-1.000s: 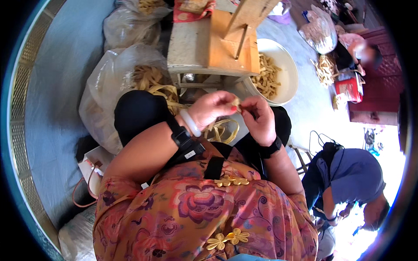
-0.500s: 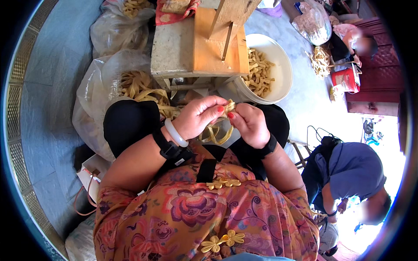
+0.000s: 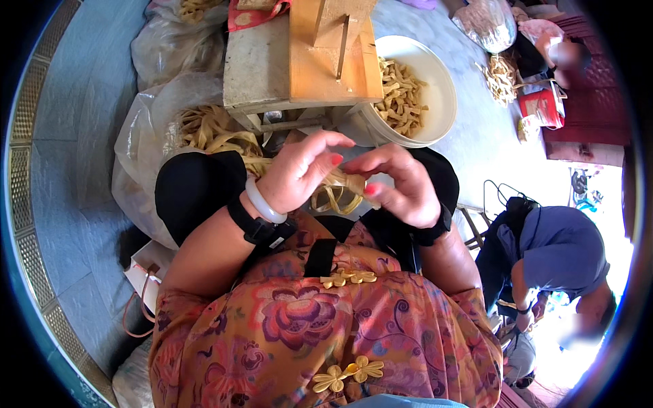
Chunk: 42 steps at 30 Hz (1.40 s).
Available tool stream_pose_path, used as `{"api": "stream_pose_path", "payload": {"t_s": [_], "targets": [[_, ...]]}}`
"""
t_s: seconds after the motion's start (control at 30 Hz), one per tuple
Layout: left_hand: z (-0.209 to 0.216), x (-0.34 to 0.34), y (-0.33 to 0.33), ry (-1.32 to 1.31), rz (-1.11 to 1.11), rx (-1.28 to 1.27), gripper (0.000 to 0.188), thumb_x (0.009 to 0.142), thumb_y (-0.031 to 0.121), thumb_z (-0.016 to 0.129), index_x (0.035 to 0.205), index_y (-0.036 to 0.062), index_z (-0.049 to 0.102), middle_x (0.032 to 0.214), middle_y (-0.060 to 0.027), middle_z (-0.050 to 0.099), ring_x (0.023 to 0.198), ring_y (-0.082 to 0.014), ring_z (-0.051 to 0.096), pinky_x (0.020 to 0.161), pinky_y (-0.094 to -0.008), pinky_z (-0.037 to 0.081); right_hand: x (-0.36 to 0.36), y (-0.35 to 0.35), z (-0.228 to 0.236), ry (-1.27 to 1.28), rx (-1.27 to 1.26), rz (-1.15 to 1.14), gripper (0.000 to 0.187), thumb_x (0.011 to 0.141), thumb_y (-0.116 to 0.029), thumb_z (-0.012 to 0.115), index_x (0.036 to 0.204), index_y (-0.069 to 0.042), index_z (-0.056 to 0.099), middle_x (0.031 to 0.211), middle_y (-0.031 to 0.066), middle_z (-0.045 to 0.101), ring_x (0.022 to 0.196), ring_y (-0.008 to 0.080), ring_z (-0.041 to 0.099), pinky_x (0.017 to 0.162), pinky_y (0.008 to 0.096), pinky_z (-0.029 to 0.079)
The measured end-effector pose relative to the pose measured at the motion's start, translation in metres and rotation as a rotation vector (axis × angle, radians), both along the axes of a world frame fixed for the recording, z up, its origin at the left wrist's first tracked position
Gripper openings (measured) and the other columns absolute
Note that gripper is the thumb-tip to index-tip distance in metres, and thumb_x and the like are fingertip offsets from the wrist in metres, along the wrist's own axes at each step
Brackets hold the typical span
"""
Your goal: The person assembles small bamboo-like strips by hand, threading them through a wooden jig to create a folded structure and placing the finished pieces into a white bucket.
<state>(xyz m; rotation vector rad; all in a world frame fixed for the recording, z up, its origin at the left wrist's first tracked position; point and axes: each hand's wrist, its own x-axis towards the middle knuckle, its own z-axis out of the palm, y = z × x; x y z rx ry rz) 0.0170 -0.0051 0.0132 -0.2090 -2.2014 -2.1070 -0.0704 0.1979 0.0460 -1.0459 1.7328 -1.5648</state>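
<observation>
A pale yellow, flat strip (image 3: 332,201) hangs in loops above my lap, its upper part folded or knotted. My right hand (image 3: 403,187) grips the folded part between thumb and fingers. To its left, my left hand (image 3: 299,171) has thumb and index finger spread, with nothing visible between them; its lower fingers are partly hidden. More yellowish strips (image 3: 207,129) lie in a clear plastic bag (image 3: 139,160) beside my left knee. A white bucket (image 3: 442,102) beyond my right knee holds many short folded pieces (image 3: 401,98) of similar colour.
Ahead stands a low worn table (image 3: 255,71) bearing a wooden board (image 3: 320,71) with an upright block and a thin rod. Another plastic bag (image 3: 177,51) sits behind at left. One person (image 3: 561,248) bends over at right; another sits far right near a red container (image 3: 542,109).
My left hand's thumb and index finger have let go of the strip and spread apart. My right hand keeps the folded part, its fingers looser. The view has shifted slightly.
</observation>
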Motion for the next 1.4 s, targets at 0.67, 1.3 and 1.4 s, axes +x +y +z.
{"api": "stream_pose_path", "payload": {"t_s": [0.67,1.3,1.4], "targets": [[0.021,-0.013,-0.005,0.127,0.165,-0.336,0.008,0.091,0.006,0.057,0.094,0.0011,0.051,0.078,-0.0088,0.059,0.067,-0.0169,0.055,0.065,-0.0283,0.045,-0.010,-0.008,0.025,0.677,0.179,-0.277,0.013,0.076,0.001,0.061,0.088,-0.004,0.058,0.073,0.0113,0.060,0.066,0.0291,0.061,0.061,0.0332,0.049],[0.020,-0.033,-0.054,-0.269,0.301,0.303,0.014,0.098,0.018,0.047,0.098,0.0061,0.055,0.071,0.0021,0.053,0.060,-0.0046,0.045,0.057,-0.0180,0.037,-0.082,-0.012,-0.015,-0.544,-0.125,-0.325,0.019,0.091,0.000,0.048,0.110,-0.001,0.051,0.096,0.0098,0.063,0.086,0.0177,0.061,0.076,0.0277,0.048],[0.002,-0.013,-0.027,-0.349,0.285,0.483,0.015,0.097,0.016,0.047,0.103,0.0050,0.055,0.079,-0.0024,0.059,0.067,-0.0084,0.053,0.063,-0.0206,0.042,-0.052,-0.009,-0.014,-0.673,-0.224,-0.230,0.020,0.092,-0.001,0.050,0.112,-0.001,0.051,0.098,0.0107,0.063,0.088,0.0189,0.061,0.081,0.0288,0.047]]}}
